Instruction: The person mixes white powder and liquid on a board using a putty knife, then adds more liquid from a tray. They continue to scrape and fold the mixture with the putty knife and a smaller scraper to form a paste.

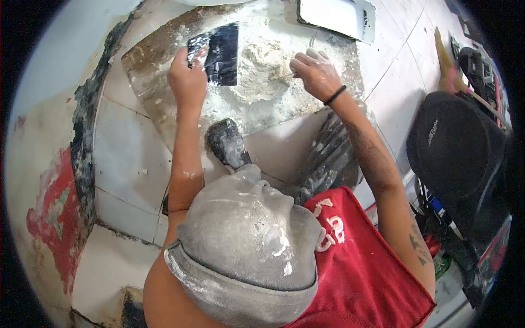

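My left hand [188,76] grips the left edge of a flat black rectangular plate [223,57], smeared with white, which looks like a spreader. It is held over a worn brown board [147,65] covered in white powder. A heap of off-white powder [265,63] lies to the right of the plate. My right hand [316,72], dusted white and with a dark band on the wrist, is at the heap's right side. Its fingers are curled in, and whatever they may hold is hidden.
At the board's upper right lies a white rectangular tray-like piece [333,19]. A large black case [456,147], a broom [445,60] and assorted tools lie on the right. On the left stands a wall with peeling red paint [57,218]. A powdered grey cap [246,235] blocks the lower middle.
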Demonstrator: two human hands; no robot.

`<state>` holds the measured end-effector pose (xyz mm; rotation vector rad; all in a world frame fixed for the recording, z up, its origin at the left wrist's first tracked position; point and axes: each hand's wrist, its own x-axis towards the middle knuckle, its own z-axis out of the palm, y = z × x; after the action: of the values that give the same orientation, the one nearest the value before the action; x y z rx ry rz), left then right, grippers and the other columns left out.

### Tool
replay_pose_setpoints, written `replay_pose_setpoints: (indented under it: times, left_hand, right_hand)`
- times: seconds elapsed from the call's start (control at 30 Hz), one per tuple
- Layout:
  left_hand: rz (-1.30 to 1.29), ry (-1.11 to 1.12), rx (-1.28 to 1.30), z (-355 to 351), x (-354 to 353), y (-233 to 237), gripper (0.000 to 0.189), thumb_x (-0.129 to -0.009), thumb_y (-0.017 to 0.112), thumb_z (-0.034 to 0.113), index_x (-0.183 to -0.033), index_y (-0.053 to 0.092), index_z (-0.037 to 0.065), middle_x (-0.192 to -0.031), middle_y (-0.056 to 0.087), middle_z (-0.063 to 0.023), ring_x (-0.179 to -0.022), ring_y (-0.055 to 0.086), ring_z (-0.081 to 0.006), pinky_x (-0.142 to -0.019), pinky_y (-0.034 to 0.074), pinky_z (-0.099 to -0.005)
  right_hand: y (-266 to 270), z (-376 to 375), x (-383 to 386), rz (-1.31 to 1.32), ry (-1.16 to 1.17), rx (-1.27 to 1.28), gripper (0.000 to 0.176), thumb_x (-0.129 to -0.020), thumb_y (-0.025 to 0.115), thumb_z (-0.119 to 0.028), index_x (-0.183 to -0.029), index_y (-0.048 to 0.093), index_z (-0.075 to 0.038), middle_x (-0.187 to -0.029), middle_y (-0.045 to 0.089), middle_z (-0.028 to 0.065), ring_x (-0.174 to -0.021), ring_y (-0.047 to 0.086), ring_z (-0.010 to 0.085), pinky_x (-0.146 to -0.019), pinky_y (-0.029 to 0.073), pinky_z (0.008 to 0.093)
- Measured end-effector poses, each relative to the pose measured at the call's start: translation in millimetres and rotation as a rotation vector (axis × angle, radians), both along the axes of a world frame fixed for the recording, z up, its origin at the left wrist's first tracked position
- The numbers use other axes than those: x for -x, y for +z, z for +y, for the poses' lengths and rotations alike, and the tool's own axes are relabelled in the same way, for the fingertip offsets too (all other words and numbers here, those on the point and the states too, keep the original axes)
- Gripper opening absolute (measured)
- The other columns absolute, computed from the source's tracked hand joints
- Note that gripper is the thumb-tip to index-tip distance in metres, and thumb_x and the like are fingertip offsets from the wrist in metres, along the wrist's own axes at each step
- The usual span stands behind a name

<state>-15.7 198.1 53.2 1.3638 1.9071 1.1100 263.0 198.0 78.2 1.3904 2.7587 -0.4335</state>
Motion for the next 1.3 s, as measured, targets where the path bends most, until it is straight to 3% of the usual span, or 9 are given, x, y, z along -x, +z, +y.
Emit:
replay_pose_setpoints:
  times: [0.07,0.2,0.33,0.53,0.73,0.83,0.9,0.97,1.3]
  left_hand:
    - [0.041,0.074,-0.085,2.9,20.2,-28.4,0.021,-0.085,0.062,0.018,-0.092,0.061,-0.001,-0.078,0.063,-0.0161,-0.066,0.058,-0.0247,-0.063,0.044,-0.0374]
    - [-0.427,0.284,-0.128,20.0,63.3,-71.3,0.022,-0.09,0.057,0.014,-0.085,0.058,-0.007,-0.071,0.055,-0.0026,-0.064,0.047,-0.009,-0.057,0.041,-0.0255]
    - [-0.393,0.359,-0.217,36.8,98.9,-102.5,0.02,-0.09,0.056,0.013,-0.081,0.057,-0.005,-0.07,0.052,0.0003,-0.063,0.045,-0.0068,-0.054,0.039,-0.0233]
    - [-0.291,0.283,-0.282,34.1,103.0,-110.4,0.02,-0.091,0.052,0.013,-0.082,0.056,-0.005,-0.069,0.053,-0.0014,-0.066,0.044,-0.0095,-0.06,0.039,-0.0262]
    - [-0.108,0.218,-0.248,30.6,115.5,-130.3,0.026,-0.088,0.056,0.023,-0.09,0.057,-0.003,-0.068,0.052,-0.0123,-0.065,0.042,-0.0177,-0.064,0.04,-0.0335]
    - [0.033,0.322,-0.283,25.6,128.3,-170.4,0.031,-0.088,0.049,0.008,-0.117,0.055,-0.001,-0.116,0.057,-0.0178,-0.112,0.05,-0.0278,-0.1,0.035,-0.0348]
    - [-0.55,0.26,-0.49,21.3,134.3,-183.0,0.031,-0.088,0.049,0.008,-0.117,0.054,-0.003,-0.114,0.058,-0.0177,-0.11,0.051,-0.0282,-0.098,0.036,-0.0346]
    - [0.039,0.32,-0.243,26.4,122.5,-158.8,0.031,-0.088,0.05,0.01,-0.116,0.054,-0.004,-0.112,0.059,-0.0184,-0.11,0.052,-0.0287,-0.097,0.037,-0.0348]
    - [0.079,0.36,-0.238,30.3,120.2,-149.2,0.031,-0.089,0.05,0.015,-0.112,0.056,-0.005,-0.107,0.061,-0.0194,-0.105,0.054,-0.0301,-0.094,0.039,-0.0356]
  right_hand:
    - [-11.4,10.9,10.2,0.047,0.055,-0.086,0.009,-0.074,0.057,-0.006,-0.082,0.055,-0.01,-0.087,0.056,0.0029,-0.09,0.052,0.0242,-0.08,0.042,0.039]
    - [-17.7,27.7,20.4,0.067,0.152,-0.091,0.013,-0.074,0.057,-0.007,-0.086,0.059,-0.012,-0.091,0.057,0.0013,-0.095,0.052,0.023,-0.081,0.042,0.0385]
    - [-6.8,35.0,23.1,0.104,0.104,-0.048,0.007,-0.075,0.058,-0.01,-0.081,0.06,-0.013,-0.09,0.057,0.0005,-0.092,0.053,0.0231,-0.079,0.042,0.0398]
    - [3.2,36.5,31.0,0.121,0.003,-0.048,0.013,-0.075,0.058,-0.004,-0.083,0.065,-0.011,-0.081,0.059,0.0042,-0.079,0.056,0.0275,-0.065,0.049,0.0366]
    - [-6.9,22.4,36.8,0.019,0.23,0.042,0.019,-0.072,0.05,0.003,-0.081,0.061,-0.009,-0.084,0.056,0.006,-0.083,0.056,0.0277,-0.069,0.05,0.0386]
    - [12.9,41.3,44.7,-0.036,0.196,0.045,0.019,-0.073,0.049,0.002,-0.084,0.06,-0.009,-0.085,0.056,0.007,-0.085,0.056,0.0288,-0.069,0.049,0.0389]
    - [-0.6,39.3,45.9,0.001,0.229,0.036,0.017,-0.075,0.05,0.0,-0.086,0.06,-0.009,-0.085,0.056,0.0068,-0.085,0.056,0.0293,-0.069,0.049,0.0392]
    - [-20.2,29.4,46.3,0.023,0.309,0.008,0.016,-0.076,0.051,-0.002,-0.086,0.061,-0.009,-0.085,0.057,0.0065,-0.084,0.057,0.0293,-0.069,0.049,0.0396]
    - [-12.7,45.7,58.5,-0.072,0.285,0.014,0.026,-0.071,0.05,0.004,-0.087,0.063,-0.012,-0.09,0.059,0.0026,-0.089,0.057,0.0252,-0.072,0.051,0.0372]
